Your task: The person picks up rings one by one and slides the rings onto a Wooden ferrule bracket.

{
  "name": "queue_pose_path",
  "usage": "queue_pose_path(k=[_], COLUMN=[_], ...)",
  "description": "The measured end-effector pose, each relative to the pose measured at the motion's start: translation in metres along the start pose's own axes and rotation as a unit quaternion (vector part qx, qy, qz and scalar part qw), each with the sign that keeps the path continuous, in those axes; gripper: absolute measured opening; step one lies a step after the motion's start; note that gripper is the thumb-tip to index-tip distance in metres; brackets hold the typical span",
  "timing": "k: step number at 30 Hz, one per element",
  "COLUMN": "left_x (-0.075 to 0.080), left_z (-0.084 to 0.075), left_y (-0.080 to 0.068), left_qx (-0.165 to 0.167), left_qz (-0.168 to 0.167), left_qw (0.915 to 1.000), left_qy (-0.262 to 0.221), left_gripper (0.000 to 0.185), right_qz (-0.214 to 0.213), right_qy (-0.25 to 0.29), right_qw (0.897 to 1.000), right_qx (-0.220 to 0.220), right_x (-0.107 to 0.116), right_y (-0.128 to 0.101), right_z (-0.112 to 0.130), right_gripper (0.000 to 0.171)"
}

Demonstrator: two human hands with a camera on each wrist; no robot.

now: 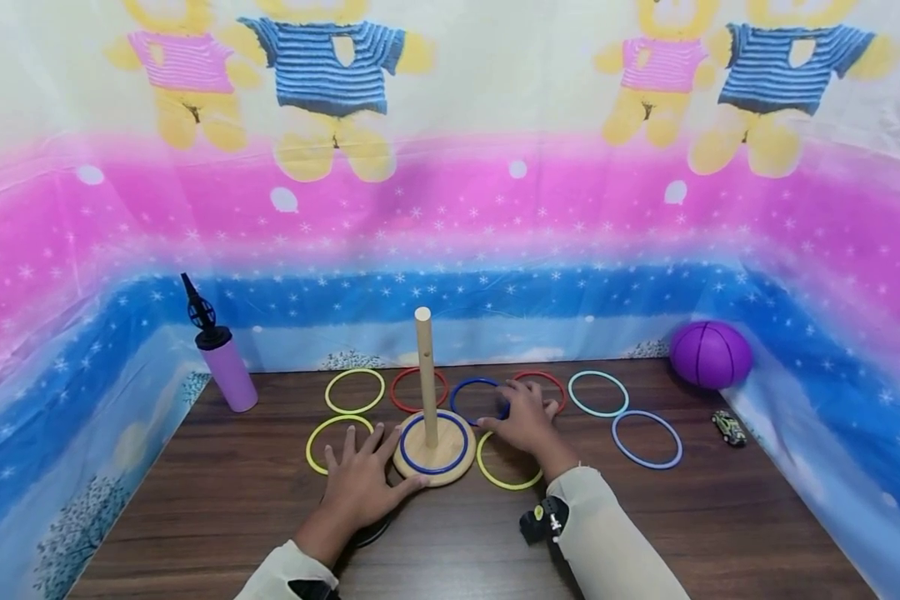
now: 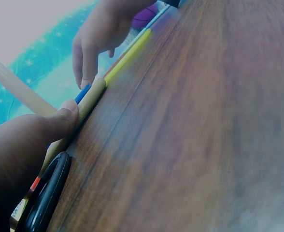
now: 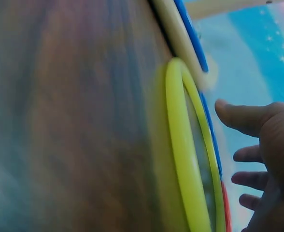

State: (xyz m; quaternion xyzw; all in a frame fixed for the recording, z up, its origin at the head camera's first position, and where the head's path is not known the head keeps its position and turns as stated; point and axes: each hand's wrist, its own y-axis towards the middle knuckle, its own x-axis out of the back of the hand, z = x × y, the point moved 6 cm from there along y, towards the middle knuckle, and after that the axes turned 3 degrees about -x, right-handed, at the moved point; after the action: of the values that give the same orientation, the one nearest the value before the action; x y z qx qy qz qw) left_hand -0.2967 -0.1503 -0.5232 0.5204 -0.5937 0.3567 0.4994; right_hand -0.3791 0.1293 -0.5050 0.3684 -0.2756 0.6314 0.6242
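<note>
A wooden peg stand (image 1: 450,467) sits mid-table with a dark blue ring (image 1: 434,468) lying on its base around the upright peg (image 1: 424,367). My left hand (image 1: 362,477) lies flat on the table just left of the base, fingers straight, and its thumb (image 2: 67,116) touches the base edge (image 2: 91,99). My right hand (image 1: 523,417) rests with spread fingers right of the peg, fingertips at another blue ring (image 1: 465,389) and a red ring (image 1: 551,380). A yellow ring (image 1: 495,477) (image 3: 180,145) lies under that wrist. Neither hand holds anything.
More rings lie flat around the stand: yellow (image 1: 317,433), yellow-green (image 1: 355,372), red (image 1: 401,400), teal (image 1: 598,375), lavender (image 1: 647,465). A purple pump bottle (image 1: 225,367) stands back left. A purple ball (image 1: 711,354) and a toy car (image 1: 729,427) sit right. Patterned sheeting walls the table.
</note>
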Motion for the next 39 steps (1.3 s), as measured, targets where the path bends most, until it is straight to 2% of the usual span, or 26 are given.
queue_pose_path(k=[9,17,24,33,39], left_x=[-0.002,-0.001,0.001,0.000,-0.001], left_z=[0.000,0.001,-0.001,0.000,0.001], left_y=[0.002,0.003,0.003,0.002,0.001], left_qx=[0.000,0.000,0.000,0.001,0.006], left_qz=[-0.001,-0.002,-0.001,0.005,0.007], left_qw=[1.0000,1.0000,1.0000,1.0000,1.0000], left_qy=[0.001,-0.002,0.000,0.000,-0.002], left_gripper=[0.102,0.101,0.101,0.101,0.102], right_qz=[0.037,0.036,0.046,0.050,0.044], right_qy=[-0.019,-0.026,-0.044,-0.018,-0.030], right_qw=[0.999,0.999,0.998,0.999,0.999], right_qx=[0.003,0.020,0.011,0.004,0.005], right_x=[0.002,-0.001,-0.001,-0.007,-0.010], right_y=[0.013,0.018,0.016,0.018,0.020], right_z=[-0.007,-0.003,0.000,-0.004,-0.005], right_gripper=[0.076,0.072,0.073,0.074,0.074])
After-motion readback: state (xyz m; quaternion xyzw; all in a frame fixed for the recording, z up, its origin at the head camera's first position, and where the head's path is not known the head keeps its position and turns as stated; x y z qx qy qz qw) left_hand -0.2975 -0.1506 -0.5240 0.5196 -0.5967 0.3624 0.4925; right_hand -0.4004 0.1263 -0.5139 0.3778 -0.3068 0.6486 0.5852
